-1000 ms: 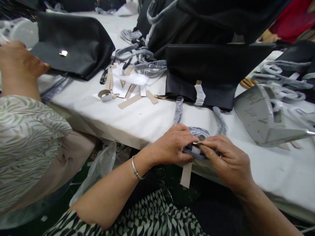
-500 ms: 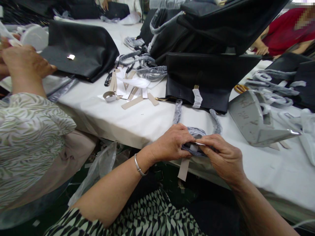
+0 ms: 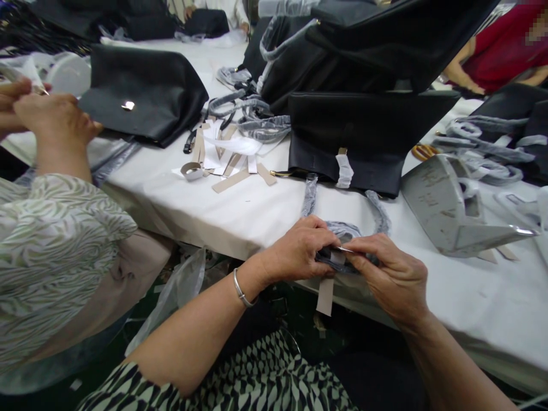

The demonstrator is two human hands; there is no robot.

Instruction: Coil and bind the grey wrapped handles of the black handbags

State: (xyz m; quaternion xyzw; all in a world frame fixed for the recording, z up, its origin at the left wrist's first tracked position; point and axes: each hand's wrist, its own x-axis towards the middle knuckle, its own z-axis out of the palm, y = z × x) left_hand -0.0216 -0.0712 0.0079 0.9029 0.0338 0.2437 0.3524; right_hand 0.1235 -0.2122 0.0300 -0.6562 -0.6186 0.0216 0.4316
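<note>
Pinching on both sides; left hand is closed around a coiled, film-wrapped strap; right hand has thumb and forefinger closed on a thin pale strip at the coil, tips almost meeting the left's; the coil sits between the two hands at the near edge of the surface; a beige paper tail hangs just below the left fingers, can't tell if it's the same piece as the strip.

Black bag stands just beyond both hands, white wrap on its front tab; two wrapped strap lengths come down from its lower edge toward the hands, one on each side; grey metal dispenser is beyond and right of the right hand; loose paper strips lie beyond and left of the left hand; farther left, a co-worker's hand is near another black bag.
</note>
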